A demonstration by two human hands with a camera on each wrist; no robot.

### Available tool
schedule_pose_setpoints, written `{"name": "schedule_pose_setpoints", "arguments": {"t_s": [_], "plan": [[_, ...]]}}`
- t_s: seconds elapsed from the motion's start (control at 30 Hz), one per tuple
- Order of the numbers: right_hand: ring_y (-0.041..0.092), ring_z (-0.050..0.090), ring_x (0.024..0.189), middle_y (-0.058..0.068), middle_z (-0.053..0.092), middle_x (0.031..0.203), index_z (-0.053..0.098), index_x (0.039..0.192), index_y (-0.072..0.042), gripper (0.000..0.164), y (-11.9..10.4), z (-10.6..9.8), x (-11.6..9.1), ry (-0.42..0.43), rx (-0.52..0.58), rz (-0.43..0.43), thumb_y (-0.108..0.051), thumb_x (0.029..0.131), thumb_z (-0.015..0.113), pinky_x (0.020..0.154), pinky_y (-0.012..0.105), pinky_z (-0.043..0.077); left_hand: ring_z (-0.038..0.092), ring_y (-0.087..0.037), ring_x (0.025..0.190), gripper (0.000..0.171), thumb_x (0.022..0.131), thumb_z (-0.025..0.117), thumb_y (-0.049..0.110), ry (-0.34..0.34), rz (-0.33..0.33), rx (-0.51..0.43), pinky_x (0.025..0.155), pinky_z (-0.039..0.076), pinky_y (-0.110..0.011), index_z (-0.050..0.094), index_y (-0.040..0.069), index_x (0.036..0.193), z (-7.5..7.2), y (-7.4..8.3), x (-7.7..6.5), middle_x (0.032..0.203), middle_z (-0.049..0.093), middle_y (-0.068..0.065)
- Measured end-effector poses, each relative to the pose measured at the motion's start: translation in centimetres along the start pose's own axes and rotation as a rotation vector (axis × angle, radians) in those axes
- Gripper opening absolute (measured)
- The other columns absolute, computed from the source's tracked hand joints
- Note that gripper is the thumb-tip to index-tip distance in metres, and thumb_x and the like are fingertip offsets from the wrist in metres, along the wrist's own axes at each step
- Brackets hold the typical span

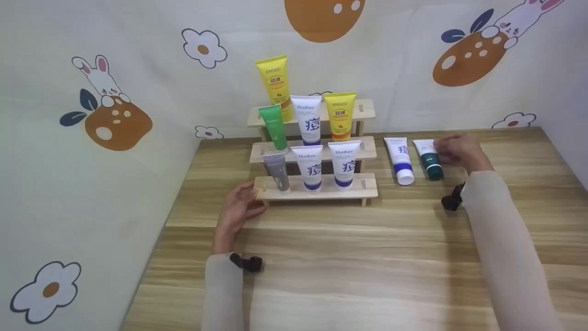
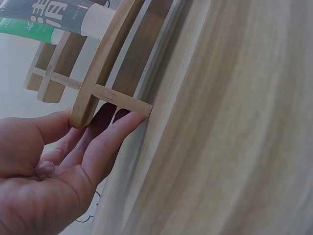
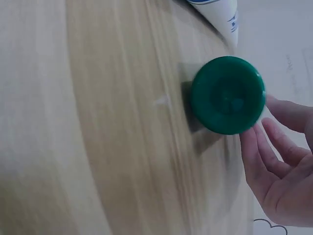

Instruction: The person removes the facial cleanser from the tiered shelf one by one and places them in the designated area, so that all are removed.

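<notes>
A tiered wooden rack (image 1: 317,196) stands with squeeze tubes on its three steps. My left hand (image 1: 237,204) grips the left end of its lowest step; in the left wrist view the thumb is at the board's (image 2: 84,105) edge and the fingers reach under, beside the short leg (image 2: 122,99). To the right of the rack, my right hand (image 1: 461,149) pinches a white and dark green tube (image 1: 431,161) by its upper right side. Its green cap (image 3: 228,95) faces the right wrist camera. A white and blue tube (image 1: 398,158) lies just left of it on the table.
Upright on the rack are yellow tubes (image 1: 340,112), white and blue tubes (image 1: 308,168), a green tube (image 1: 274,126) and a grey tube (image 1: 277,172). Behind the wood-grain table (image 1: 340,257) hangs a pale cloth (image 1: 390,59) with rabbit and flower prints; more cloth borders the left side.
</notes>
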State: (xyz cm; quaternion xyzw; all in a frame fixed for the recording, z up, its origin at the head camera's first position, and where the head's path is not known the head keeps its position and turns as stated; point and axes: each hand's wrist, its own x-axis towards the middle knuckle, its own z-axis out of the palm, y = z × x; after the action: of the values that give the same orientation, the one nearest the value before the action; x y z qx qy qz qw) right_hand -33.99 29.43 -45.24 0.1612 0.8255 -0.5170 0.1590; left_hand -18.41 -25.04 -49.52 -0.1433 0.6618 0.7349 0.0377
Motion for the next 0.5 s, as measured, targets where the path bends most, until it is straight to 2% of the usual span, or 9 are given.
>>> {"name": "schedule_pose_setpoints", "arguments": {"t_s": [0.07, 0.17, 0.27, 0.37, 0.5], "plan": [[0.014, 0.066, 0.099, -0.002, 0.068, 0.104, 0.046, 0.144, 0.001, 0.06, -0.5, -0.3, -0.4, -0.002, -0.006, -0.006, -0.029, 0.097, 0.067, 0.096, 0.032, 0.061, 0.063, -0.021, 0.11, 0.042, 0.104, 0.049, 0.005, 0.004, -0.009, 0.006, 0.089, 0.065, -0.043, 0.043, -0.001, 0.145, 0.0, 0.0, 0.0, 0.143, 0.051, -0.025], [0.026, 0.059, 0.122, 0.011, 0.057, 0.132, 0.04, 0.149, -0.002, 0.065, -1.7, -0.4, -0.9, 0.004, 0.0, -0.038, -0.035, 0.098, 0.064, 0.11, 0.039, 0.054, 0.064, -0.021, 0.109, 0.042, 0.104, 0.049, 0.006, 0.003, -0.021, 0.013, 0.09, 0.065, -0.042, 0.043, 0.0, 0.146, -0.1, 0.0, 0.0, 0.144, 0.051, -0.026], [0.03, 0.05, 0.135, 0.013, 0.049, 0.144, 0.038, 0.152, -0.006, 0.071, -3.6, -0.5, -1.5, 0.0, 0.02, -0.094, -0.044, 0.097, 0.062, 0.117, 0.04, 0.048, 0.065, -0.022, 0.108, 0.043, 0.105, 0.049, 0.006, 0.0, -0.027, 0.011, 0.091, 0.064, -0.042, 0.042, 0.0, 0.147, -0.1, 0.0, 0.0, 0.144, 0.05, -0.026], [0.026, 0.053, 0.132, 0.005, 0.053, 0.139, 0.042, 0.15, -0.011, 0.073, -5.9, -0.5, -2.3, -0.012, 0.038, -0.167, -0.05, 0.093, 0.064, 0.111, 0.033, 0.052, 0.066, -0.023, 0.107, 0.043, 0.104, 0.049, 0.006, 0.003, -0.025, 0.008, 0.09, 0.065, -0.042, 0.042, 0.0, 0.147, 0.0, 0.0, 0.1, 0.143, 0.051, -0.026], [0.013, 0.059, 0.114, -0.005, 0.059, 0.125, 0.048, 0.146, -0.012, 0.068, -9.2, -0.3, -3.7, -0.03, 0.081, -0.266, -0.047, 0.091, 0.069, 0.09, 0.017, 0.061, 0.065, -0.025, 0.109, 0.044, 0.104, 0.049, 0.006, 0.002, -0.022, 0.013, 0.09, 0.065, -0.041, 0.041, 0.0, 0.147, 0.1, 0.1, 0.0, 0.144, 0.05, -0.026]]}}
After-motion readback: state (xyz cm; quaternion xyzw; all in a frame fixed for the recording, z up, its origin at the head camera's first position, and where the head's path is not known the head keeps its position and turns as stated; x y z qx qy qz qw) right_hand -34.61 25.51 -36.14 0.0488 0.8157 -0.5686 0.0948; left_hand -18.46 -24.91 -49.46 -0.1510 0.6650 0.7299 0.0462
